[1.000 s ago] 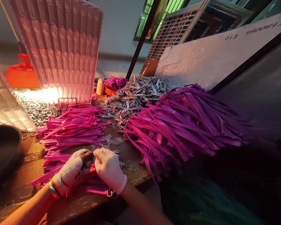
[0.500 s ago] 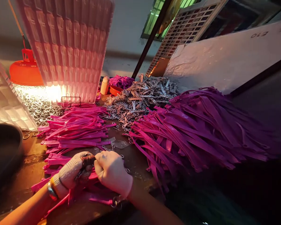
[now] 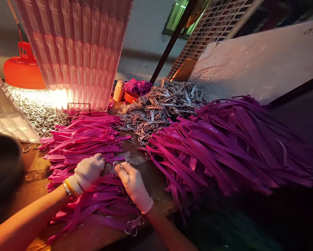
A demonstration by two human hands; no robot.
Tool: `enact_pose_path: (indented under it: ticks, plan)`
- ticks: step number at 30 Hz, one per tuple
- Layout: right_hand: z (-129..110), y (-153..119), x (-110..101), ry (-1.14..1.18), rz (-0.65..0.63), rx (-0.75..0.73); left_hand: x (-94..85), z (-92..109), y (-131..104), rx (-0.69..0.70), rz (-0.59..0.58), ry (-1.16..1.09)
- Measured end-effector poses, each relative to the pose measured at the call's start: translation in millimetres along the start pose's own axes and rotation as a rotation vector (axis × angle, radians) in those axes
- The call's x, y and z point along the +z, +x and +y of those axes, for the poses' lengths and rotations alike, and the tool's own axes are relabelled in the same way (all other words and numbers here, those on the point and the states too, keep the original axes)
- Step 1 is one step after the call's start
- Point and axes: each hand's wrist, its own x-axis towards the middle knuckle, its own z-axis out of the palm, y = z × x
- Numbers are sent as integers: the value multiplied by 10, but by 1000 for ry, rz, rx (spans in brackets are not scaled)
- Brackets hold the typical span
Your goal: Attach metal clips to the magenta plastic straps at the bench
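My left hand point(image 3: 90, 172), in a knit glove with a metal bracelet at the wrist, is closed above the near pink straps. Whatever it may hold is hidden. Just to its right, my right hand point(image 3: 131, 181) wears a smooth pale glove and pinches a small metal ring point(image 3: 115, 163) between thumb and fingertips. Beneath both hands lies a spread of pink straps point(image 3: 101, 205); a metal clip with rings point(image 3: 132, 226) shows at one strap's end near the table's front edge. A neat row of pink straps point(image 3: 85, 134) lies beyond the hands.
A large heap of pink straps point(image 3: 219, 143) covers the right side. Metal chain-like pieces point(image 3: 167, 101) pile up at the back. Loose rings point(image 3: 38, 115) lie under a red lamp point(image 3: 24, 71), beside a ridged plastic sheet point(image 3: 75, 52). A dark basin point(image 3: 5, 167) stands left.
My hands have moved apart and slightly away from me. The left hand has turned its back upward, and the ring now shows at my right fingertips. The view has shifted slightly.
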Motion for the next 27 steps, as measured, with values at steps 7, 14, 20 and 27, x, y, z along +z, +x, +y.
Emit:
enact_pose_path:
  ticks: [7,14,20,27]
  plan:
    - [-57,-23,79,-184,45,-94,12,160,163,-136,1,48]
    - [-262,-124,-11,-281,-10,-355,-305,122,-422,-220,-35,-999]
    - [-397,-186,32,-732,-23,-482,-177,240,-650,-366,-166,-1425]
    - [-599,-233,-72,-1076,-133,-561,-54,263,-637,-317,-127,-1557]
